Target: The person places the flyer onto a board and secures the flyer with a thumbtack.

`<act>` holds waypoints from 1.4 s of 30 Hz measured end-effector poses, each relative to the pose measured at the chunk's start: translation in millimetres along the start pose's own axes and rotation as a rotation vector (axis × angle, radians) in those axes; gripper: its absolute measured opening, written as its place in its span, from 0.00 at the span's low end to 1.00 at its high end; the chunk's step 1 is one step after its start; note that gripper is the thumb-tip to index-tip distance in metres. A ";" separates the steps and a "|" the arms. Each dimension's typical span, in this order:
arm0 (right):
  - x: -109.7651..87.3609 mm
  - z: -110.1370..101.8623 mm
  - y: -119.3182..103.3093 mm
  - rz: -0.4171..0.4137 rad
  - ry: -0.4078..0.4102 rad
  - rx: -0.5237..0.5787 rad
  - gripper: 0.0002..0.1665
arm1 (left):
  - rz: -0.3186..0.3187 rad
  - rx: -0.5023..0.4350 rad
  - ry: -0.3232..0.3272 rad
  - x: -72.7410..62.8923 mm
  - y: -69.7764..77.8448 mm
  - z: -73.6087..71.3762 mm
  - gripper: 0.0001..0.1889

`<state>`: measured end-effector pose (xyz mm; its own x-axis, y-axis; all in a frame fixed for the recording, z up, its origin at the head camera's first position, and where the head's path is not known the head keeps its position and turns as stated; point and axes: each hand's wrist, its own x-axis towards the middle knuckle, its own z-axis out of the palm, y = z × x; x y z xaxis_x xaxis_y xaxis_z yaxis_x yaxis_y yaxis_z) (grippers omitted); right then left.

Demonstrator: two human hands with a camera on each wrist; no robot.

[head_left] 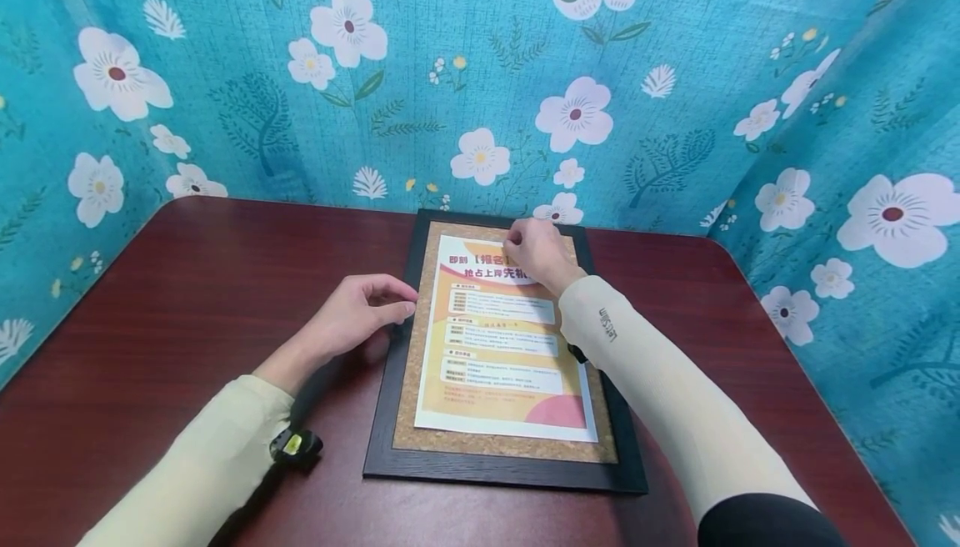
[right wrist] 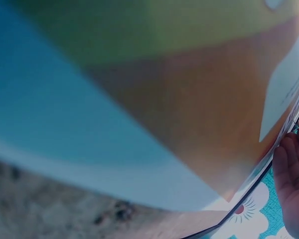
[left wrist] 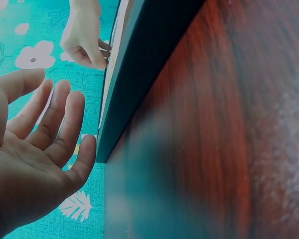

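Note:
A poster (head_left: 495,414) with printed text and yellow, orange and pink areas lies on a cork board (head_left: 517,445) in a black frame (head_left: 502,465). Near the poster's top edge, my right hand (head_left: 542,251) has its thumb and fingertips together against the surface. They pinch a small pin-like thing, mostly hidden by the fingers. My left hand (head_left: 365,311) is beside the frame's left edge, fingers loosely bent and nothing in them. The left wrist view shows that hand (left wrist: 45,134) palm up to the camera, and the right hand (left wrist: 84,40) at the board's face.
The board lies on a dark red wooden table (head_left: 187,305). Behind and to the right of it hangs a blue flowered curtain (head_left: 450,55). A small black device (head_left: 296,445) is worn at the left wrist.

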<state>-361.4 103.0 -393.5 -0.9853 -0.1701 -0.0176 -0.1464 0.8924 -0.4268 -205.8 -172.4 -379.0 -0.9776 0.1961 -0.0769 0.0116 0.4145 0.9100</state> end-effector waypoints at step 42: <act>6.0 -20.3 20.2 -0.183 -0.123 0.062 0.13 | 0.007 -0.006 0.006 -0.6 -6.5 -5.3 0.14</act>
<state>-372.0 128.5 -383.9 -0.9238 -0.3804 -0.0434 -0.3127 0.8151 -0.4877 -206.4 -180.0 -382.7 -0.9787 0.1935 -0.0681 0.0171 0.4075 0.9130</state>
